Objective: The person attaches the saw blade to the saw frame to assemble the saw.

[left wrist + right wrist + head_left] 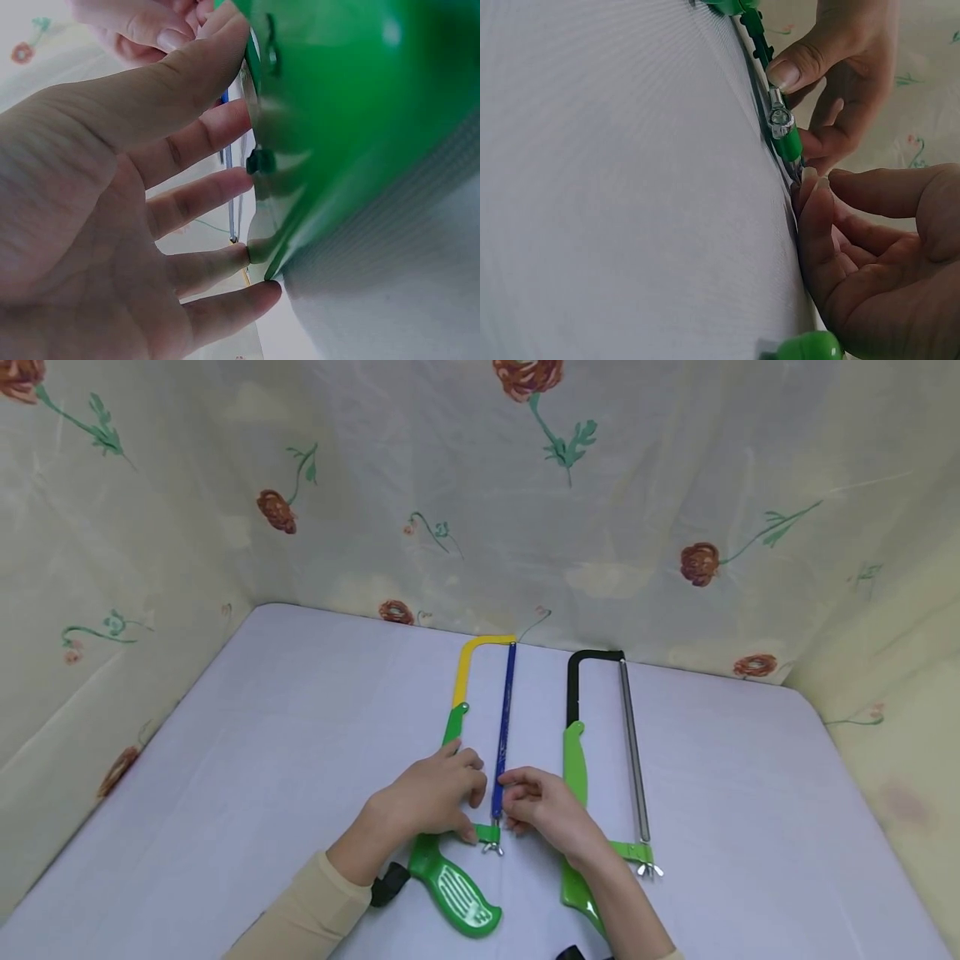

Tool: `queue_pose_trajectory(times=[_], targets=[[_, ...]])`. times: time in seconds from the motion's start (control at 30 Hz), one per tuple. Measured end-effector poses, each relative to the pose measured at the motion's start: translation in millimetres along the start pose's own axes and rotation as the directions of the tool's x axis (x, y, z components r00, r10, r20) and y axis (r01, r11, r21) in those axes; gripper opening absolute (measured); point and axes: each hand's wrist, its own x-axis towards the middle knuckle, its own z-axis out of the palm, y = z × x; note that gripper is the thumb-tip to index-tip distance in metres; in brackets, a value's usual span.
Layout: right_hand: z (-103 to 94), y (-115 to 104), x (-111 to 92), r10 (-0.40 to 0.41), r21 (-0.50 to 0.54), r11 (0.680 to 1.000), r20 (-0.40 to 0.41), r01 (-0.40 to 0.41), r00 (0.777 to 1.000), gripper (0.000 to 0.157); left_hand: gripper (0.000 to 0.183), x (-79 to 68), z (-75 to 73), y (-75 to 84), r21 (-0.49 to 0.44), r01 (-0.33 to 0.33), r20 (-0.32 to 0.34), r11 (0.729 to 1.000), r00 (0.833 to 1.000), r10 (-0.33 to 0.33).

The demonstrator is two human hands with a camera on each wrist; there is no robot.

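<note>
A hacksaw with a green handle, a yellow front frame and a blue blade lies flat on the white table. My left hand holds its green frame, with the thumb on the short lower arm near the wing nut. In the left wrist view the left fingertips touch the green plastic. My right hand pinches at the blade's lower end, thumb against index finger beside the lower arm. The fingertips hide exactly what lies between them.
To the right lies a second hacksaw with a light green handle, black front frame and grey blade. My right forearm crosses over its handle. Flower-printed cloth hangs behind the table and at both sides.
</note>
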Motion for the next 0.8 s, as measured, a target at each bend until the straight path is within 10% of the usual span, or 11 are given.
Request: queue_pose_trajectory(times=[0.8], targets=[[1.0, -1.1, 3.1, 0.004, -0.044, 0.999, -0.026, -0.005, 1.0, 0.037, 0.031, 1.5, 0.9, 0.2, 0.01, 0.012, 0.005, 1.0, 1.0, -0.012]])
